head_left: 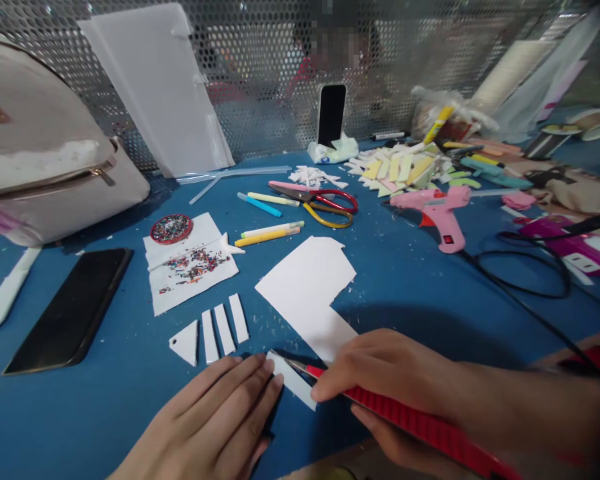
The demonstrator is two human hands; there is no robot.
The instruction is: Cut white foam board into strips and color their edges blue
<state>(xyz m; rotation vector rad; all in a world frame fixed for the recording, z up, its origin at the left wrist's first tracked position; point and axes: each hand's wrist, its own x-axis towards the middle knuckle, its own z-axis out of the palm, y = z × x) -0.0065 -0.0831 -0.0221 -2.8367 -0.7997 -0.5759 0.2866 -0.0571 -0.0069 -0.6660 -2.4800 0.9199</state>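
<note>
Red plastic sheathes the cutter (410, 417), which the right hand (380, 367) pinches between its fingers close to the blade (296, 365), slanted over a white strip (294, 385). That strip lies on the blue table (80, 420) between the two hands, its left end under the left hand (215, 413), whose fingers are laid nearly together and press down. Trimming this strip looks like the step in hand; whether the edge has bitten, I cannot tell. Three narrow pieces (225, 329) and a triangular piece (185, 341) sit just beyond the left hand, so some cutting is probably done, while a larger white sheet (300, 280) lies past the right. What comes next calls for firm, flat pressure and one steady draw of the blade, left fingertips well clear of its path.
</note>
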